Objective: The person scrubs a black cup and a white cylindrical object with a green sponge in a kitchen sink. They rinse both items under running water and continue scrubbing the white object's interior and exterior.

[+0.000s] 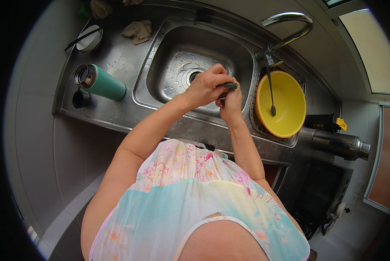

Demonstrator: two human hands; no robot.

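Both hands meet over the right side of the stainless-steel sink basin (175, 52). My left hand (208, 85) grips a green piece (229, 85) that looks like a scouring pad, its end poking out past the fingers. Just below and to the right, my right hand (232, 103) holds a small dark object with a shiny edge, mostly covered by fingers; its kind cannot be told. Left of the basin, a teal insulated bottle (106, 83) has its steel mouth uncovered. Beside its mouth is a small black cap (81, 99).
A yellow bowl (289, 98) sits in a wire rack right of the basin, under a thin dark-tipped rod (270, 88) by the chrome faucet (289, 18). Farther right are a steel flask (338, 145) and a black bottle (320, 122). White bowls (89, 40) and a beige cloth (137, 31) occupy the left counter.
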